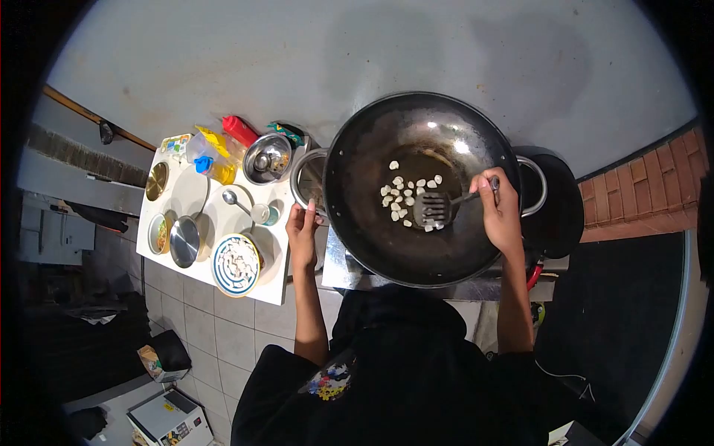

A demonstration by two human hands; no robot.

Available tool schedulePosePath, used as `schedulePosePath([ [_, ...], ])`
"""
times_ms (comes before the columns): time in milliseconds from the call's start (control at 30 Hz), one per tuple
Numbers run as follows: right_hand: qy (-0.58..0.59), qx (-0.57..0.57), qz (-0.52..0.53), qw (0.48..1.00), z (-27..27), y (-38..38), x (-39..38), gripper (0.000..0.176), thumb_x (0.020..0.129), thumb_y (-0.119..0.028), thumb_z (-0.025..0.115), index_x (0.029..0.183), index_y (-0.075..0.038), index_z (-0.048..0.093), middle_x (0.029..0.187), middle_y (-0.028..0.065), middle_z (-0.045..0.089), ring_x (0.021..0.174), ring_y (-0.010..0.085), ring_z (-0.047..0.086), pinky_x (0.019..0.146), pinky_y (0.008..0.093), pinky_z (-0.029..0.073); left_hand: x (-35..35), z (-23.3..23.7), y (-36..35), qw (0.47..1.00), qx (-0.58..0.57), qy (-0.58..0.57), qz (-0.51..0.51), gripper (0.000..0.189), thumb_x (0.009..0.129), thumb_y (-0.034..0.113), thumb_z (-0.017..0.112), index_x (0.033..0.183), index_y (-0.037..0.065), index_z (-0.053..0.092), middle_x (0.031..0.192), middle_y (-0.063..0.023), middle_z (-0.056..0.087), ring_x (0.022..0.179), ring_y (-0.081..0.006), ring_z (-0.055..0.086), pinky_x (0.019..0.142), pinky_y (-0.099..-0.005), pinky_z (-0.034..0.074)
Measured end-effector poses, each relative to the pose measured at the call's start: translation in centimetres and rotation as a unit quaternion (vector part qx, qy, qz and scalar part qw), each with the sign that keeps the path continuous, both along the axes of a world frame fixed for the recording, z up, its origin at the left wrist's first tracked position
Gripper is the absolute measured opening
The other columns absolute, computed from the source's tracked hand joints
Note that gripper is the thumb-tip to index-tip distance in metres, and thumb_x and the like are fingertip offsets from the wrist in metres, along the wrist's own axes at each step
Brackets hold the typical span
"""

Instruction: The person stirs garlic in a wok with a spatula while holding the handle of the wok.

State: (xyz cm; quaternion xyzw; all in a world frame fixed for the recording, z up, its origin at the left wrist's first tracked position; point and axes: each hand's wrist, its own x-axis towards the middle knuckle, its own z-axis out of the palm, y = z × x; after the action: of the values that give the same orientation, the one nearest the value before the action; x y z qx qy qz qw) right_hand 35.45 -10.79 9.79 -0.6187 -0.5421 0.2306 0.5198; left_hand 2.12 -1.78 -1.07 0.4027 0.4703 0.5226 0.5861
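A large dark wok (372, 238) sits on the stove, with small white pieces (397, 201) grouped in the oil at its middle. My right hand (497, 210) is closed round the handle of a slotted spatula (433, 209), whose slotted head rests among the pieces. At the wok's left side, my left hand (303, 227) grips the lower part of the metal loop handle (296, 182).
Left of the wok, a white table (271, 291) carries a patterned plate of white pieces (236, 265), a steel bowl (268, 158), an oil bottle (222, 172), a red bottle (239, 131) and small bowls. A dark round pan (559, 212) lies behind the wok's right handle.
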Motion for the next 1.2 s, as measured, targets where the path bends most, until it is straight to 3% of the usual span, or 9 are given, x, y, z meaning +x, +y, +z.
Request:
schedulePosePath([
  [233, 0.032, 0.015, 0.06, 0.998, -0.8, 0.0, -0.1, 0.011, 0.097, -0.009, 0.048, 0.09, 0.0, 0.051, 0.079, 0.0058, 0.058, 0.075, 0.0111, 0.052, 0.072, 0.0254, 0.042, 0.2, 0.7, -0.2, 1.0, 0.005, 0.004, 0.001, 0.019, 0.093, 0.025, 0.063, 0.095, 0.009, 0.053, 0.079, 0.0013, 0.049, 0.074, -0.0086, 0.052, 0.076, -0.0273, 0.047],
  [300, 0.02, 0.006, 0.02, 1.0, -0.4, 0.0, 0.3, 0.011, 0.097, -0.009, 0.048, 0.091, 0.0, 0.052, 0.078, 0.0055, 0.058, 0.075, 0.0107, 0.052, 0.072, 0.0253, 0.042, 0.7, 1.2, -0.3, 1.0, 0.003, -0.005, 0.021, 0.017, 0.093, 0.022, 0.063, 0.088, 0.01, 0.052, 0.074, 0.0051, 0.048, 0.068, -0.0051, 0.047, 0.067, -0.0221, 0.042],
  [367, 0.019, 0.021, 0.009, 1.0, 0.0, 0.1, 0.1, 0.012, 0.097, -0.009, 0.049, 0.091, 0.0, 0.053, 0.078, 0.005, 0.059, 0.074, 0.0104, 0.052, 0.071, 0.0249, 0.042, 0.7, 1.1, -0.2, 1.0, 0.005, -0.001, 0.02, 0.017, 0.093, 0.022, 0.063, 0.088, 0.01, 0.052, 0.074, 0.0052, 0.048, 0.069, -0.0048, 0.046, 0.067, -0.0221, 0.042],
  [533, 0.101, 0.021, -0.029, 0.994, -0.4, 1.4, -0.8, 0.014, 0.098, -0.011, 0.049, 0.091, -0.001, 0.054, 0.08, 0.0032, 0.061, 0.06, 0.0046, 0.045, 0.056, 0.0215, 0.038, 0.3, 0.0, 0.0, 1.0, -0.006, -0.011, 0.029, 0.016, 0.093, 0.022, 0.063, 0.088, 0.01, 0.052, 0.074, 0.0053, 0.047, 0.07, -0.0041, 0.046, 0.068, -0.0219, 0.042],
  [600, 0.112, 0.032, -0.028, 0.993, -1.3, 2.0, -1.5, 0.014, 0.098, -0.012, 0.049, 0.09, -0.001, 0.054, 0.08, 0.0028, 0.061, 0.058, 0.0034, 0.043, 0.054, 0.0211, 0.036, -0.3, -0.6, 0.2, 1.0, 0.0, -0.003, -0.001, 0.022, 0.092, 0.026, 0.064, 0.098, 0.008, 0.053, 0.084, 0.0, 0.055, 0.076, -0.0099, 0.054, 0.079, -0.031, 0.047],
  [633, 0.122, 0.042, -0.026, 0.991, -1.5, 2.2, -1.7, 0.014, 0.098, -0.012, 0.049, 0.09, -0.001, 0.054, 0.079, 0.0025, 0.06, 0.056, 0.0021, 0.041, 0.052, 0.0207, 0.034, -0.3, -0.7, 0.2, 1.0, 0.0, -0.003, -0.001, 0.022, 0.092, 0.026, 0.064, 0.098, 0.008, 0.053, 0.084, 0.0, 0.055, 0.076, -0.0099, 0.054, 0.079, -0.031, 0.047],
  [800, 0.09, 0.013, 0.011, 0.996, -1.9, 2.2, -1.4, 0.014, 0.097, -0.01, 0.049, 0.088, 0.0, 0.053, 0.075, 0.0047, 0.059, 0.072, 0.0125, 0.054, 0.069, 0.0259, 0.043, -0.1, -0.2, 0.1, 1.0, 0.005, 0.013, -0.001, 0.023, 0.092, 0.026, 0.064, 0.1, 0.008, 0.053, 0.081, 0.0007, 0.055, 0.073, -0.01, 0.054, 0.078, -0.03, 0.047],
  [1200, 0.038, -0.009, -0.013, 0.999, -1.0, 2.2, 0.3, 0.015, 0.096, -0.01, 0.051, 0.085, 0.0, 0.054, 0.076, 0.0069, 0.061, 0.072, 0.0128, 0.055, 0.07, 0.0266, 0.043, -0.1, -0.4, 0.1, 1.0, 0.002, 0.006, 0.007, 0.022, 0.092, 0.027, 0.064, 0.098, 0.01, 0.051, 0.078, 0.0014, 0.052, 0.073, -0.0096, 0.054, 0.078, -0.0296, 0.046],
])
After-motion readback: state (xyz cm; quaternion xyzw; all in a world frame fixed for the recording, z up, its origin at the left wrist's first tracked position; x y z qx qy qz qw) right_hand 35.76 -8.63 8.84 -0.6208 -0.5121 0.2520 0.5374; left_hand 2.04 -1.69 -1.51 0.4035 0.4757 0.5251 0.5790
